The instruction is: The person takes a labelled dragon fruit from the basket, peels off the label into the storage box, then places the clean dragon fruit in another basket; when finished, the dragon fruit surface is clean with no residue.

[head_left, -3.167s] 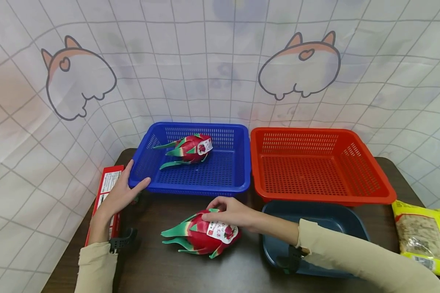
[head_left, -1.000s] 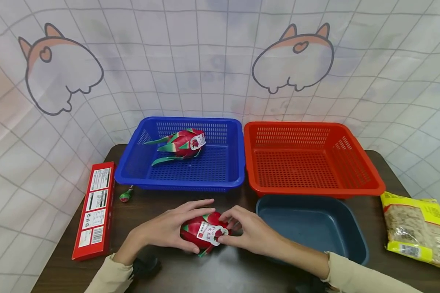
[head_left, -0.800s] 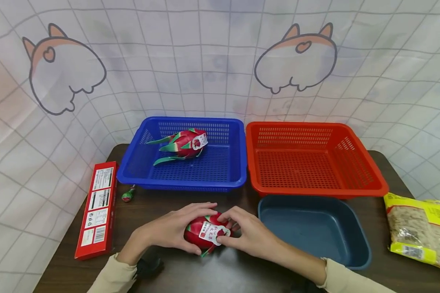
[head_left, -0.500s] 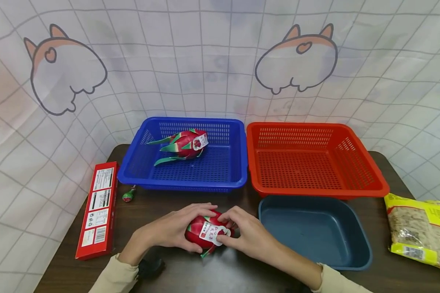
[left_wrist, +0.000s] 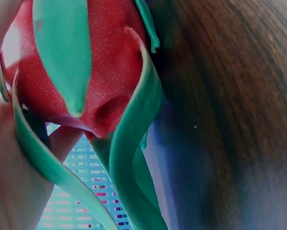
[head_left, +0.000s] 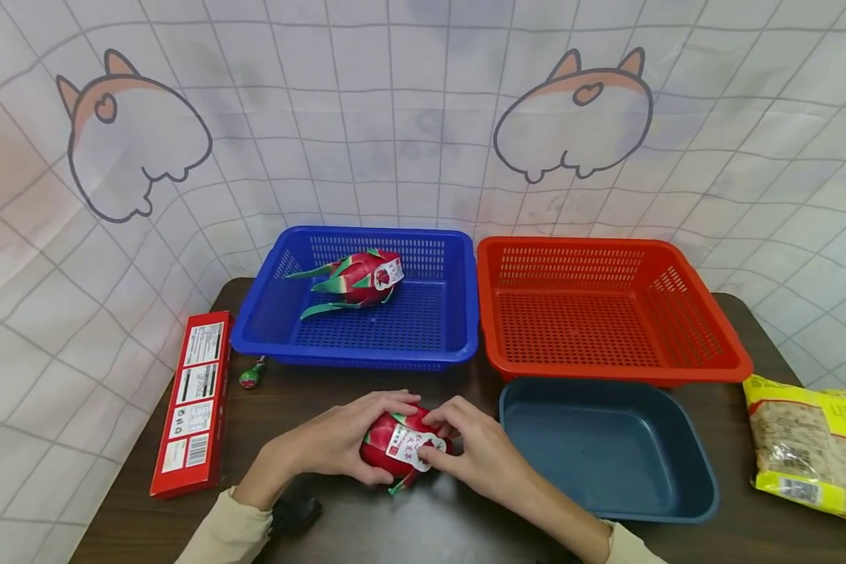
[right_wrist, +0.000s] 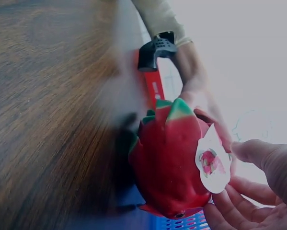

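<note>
A red dragon fruit (head_left: 384, 450) with green scales and a white label (head_left: 406, 445) lies on the dark table between both hands. My left hand (head_left: 327, 439) grips it from the left, fingers over the top and thumb along the near side, covering its leafy end in the head view. Long green leaves (left_wrist: 138, 115) hang past that palm in the left wrist view. My right hand (head_left: 486, 450) holds the blunt right end, its thumb on the label's edge and its fingers curled at the fruit's far side. A second dragon fruit (head_left: 364, 280) lies in the blue basket (head_left: 356, 354).
A red basket (head_left: 620, 374) stands beside the blue one, with a dark blue tub (head_left: 705, 501) in front of it. At far right lies a yellow bag of grain-like food (head_left: 804, 446). A red box (head_left: 192, 403) and a green lollipop (head_left: 250, 378) lie on the left.
Since the oldest frame my left hand has gone from the blue basket's rim to the dragon fruit, and my right hand has shifted to its blunt end. Over the last second both hands barely move.
</note>
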Available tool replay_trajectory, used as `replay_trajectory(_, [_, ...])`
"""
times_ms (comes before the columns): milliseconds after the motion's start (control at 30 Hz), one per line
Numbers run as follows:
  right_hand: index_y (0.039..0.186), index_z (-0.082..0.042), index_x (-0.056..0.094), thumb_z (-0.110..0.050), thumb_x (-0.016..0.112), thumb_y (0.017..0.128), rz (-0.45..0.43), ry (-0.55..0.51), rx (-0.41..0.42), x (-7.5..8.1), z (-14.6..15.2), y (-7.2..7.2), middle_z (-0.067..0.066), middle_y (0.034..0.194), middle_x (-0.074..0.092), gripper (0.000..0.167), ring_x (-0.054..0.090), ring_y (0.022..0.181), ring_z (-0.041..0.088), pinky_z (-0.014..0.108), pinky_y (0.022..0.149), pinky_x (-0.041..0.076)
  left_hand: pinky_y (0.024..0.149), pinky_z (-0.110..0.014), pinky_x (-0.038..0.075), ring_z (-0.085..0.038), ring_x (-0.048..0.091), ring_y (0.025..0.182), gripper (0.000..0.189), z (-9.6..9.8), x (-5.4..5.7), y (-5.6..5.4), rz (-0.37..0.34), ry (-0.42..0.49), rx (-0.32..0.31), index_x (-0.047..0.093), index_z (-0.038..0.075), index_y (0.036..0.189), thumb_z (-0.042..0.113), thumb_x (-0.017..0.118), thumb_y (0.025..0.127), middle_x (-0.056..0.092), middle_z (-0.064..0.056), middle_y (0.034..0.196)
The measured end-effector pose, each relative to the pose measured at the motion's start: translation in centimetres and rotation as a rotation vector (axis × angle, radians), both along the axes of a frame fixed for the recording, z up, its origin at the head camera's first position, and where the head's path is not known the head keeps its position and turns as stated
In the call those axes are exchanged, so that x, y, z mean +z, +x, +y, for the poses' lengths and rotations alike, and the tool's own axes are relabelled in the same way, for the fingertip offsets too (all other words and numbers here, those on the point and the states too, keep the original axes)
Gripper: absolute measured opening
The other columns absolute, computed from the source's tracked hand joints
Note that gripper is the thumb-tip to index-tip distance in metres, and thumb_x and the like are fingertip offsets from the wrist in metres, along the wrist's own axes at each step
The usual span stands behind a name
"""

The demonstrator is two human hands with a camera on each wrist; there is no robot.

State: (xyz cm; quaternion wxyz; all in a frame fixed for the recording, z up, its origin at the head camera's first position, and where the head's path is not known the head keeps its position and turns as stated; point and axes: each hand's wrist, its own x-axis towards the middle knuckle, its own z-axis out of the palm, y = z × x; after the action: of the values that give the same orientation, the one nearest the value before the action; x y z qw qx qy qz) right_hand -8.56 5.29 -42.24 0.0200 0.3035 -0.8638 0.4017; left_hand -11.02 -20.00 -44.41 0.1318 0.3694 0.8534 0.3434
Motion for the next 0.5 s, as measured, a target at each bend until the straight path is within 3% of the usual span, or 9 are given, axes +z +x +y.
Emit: replay_trajectory(500, [0.095, -0.015, 0.067, -0.017, 0.079, 0.080, 0.079, -0.047, -0.014, -0.66, -0.17, -0.18, -0.005, 0.091, 0.060, 0.020, 0.057, 0.079, 0.006, 0.023, 0.069, 0.053, 0.094, -0.026, 0.053, -0.013, 0.048, 0.130, 0.081, 0.18, -0.09, -0.09, -0.014, 0.002, 0.040, 0.031, 0.039, 0.140, 0.043, 0.080, 0.076, 0.037, 0.012, 0.152])
